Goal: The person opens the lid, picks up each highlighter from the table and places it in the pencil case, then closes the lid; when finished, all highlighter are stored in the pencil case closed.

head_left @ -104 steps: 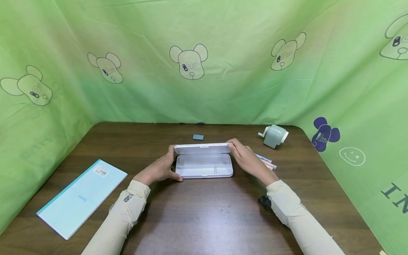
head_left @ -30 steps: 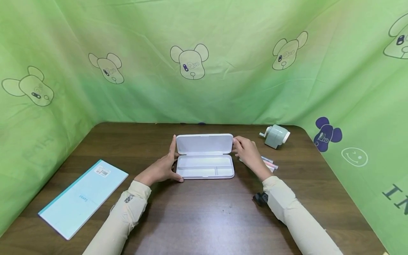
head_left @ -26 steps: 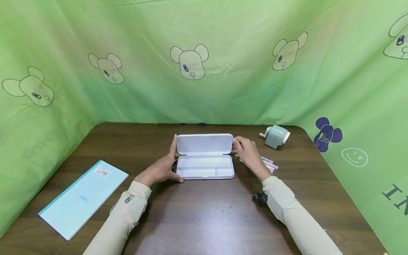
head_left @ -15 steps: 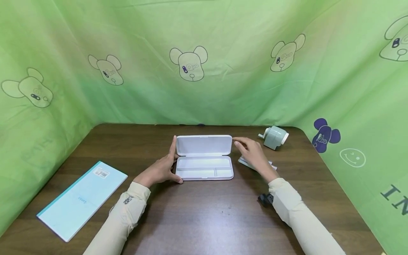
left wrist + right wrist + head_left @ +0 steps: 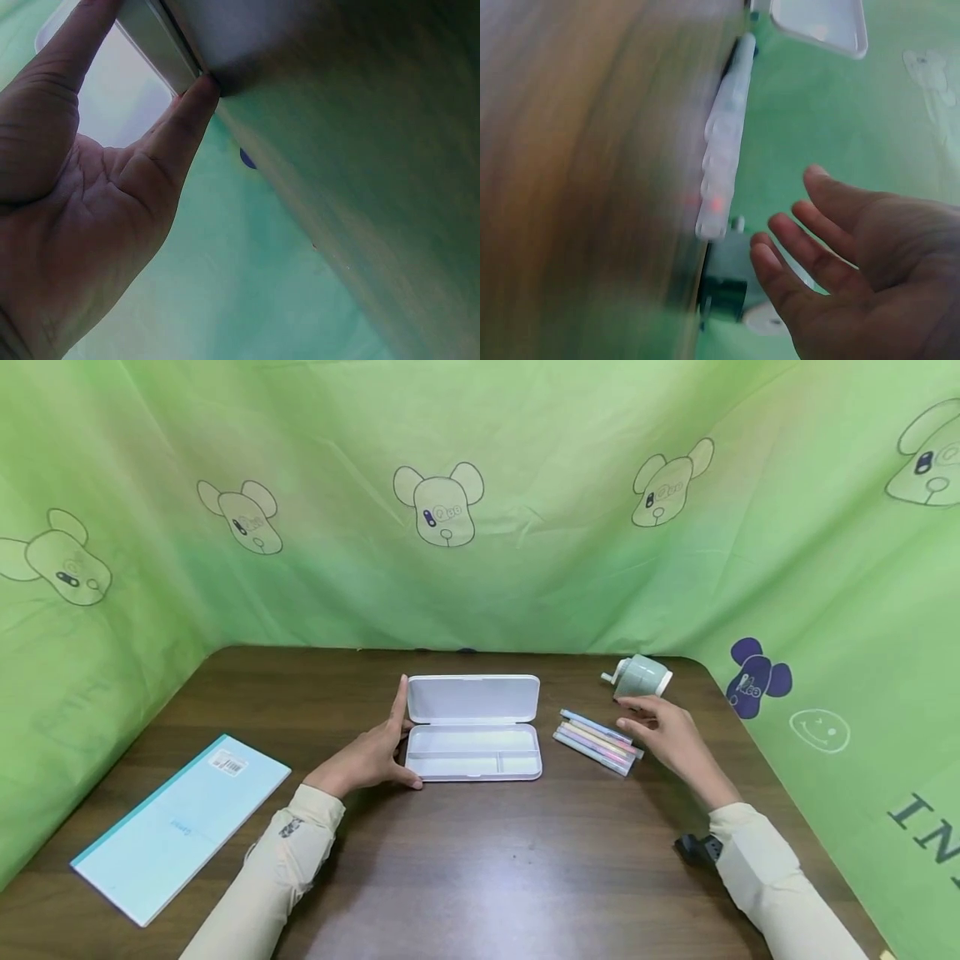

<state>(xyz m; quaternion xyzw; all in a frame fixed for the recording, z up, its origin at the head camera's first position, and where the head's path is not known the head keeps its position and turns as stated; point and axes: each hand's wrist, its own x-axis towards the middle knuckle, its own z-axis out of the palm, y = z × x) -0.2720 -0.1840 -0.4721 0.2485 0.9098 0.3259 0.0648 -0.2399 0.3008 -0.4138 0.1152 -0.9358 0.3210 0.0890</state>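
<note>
A white pencil case [image 5: 472,741] stands with its lid up at mid-table, showing bare compartments. My left hand [image 5: 367,758] holds its left end, thumb at the front corner and index finger pointing up along the lid. In the left wrist view, thumb and a finger of the left hand [image 5: 97,187] span the case's end [image 5: 161,49]. My right hand [image 5: 671,739] hovers just right of several pastel-coloured pens [image 5: 596,743], fingers loosely bent with nothing in them. The right wrist view has the pens [image 5: 724,142] beyond the fingertips of the right hand [image 5: 855,262].
A grey-green crank pencil sharpener [image 5: 641,677] stands at the back right, close behind the right hand. A light blue notebook [image 5: 180,827] lies at the left on the brown table [image 5: 480,877]. Green printed cloth [image 5: 442,593] hangs around the back and sides.
The case's lid has swung up and back from half raised. My right hand has let go of it and moved right, uncovering the pens. My left hand has stayed at the case's left end.
</note>
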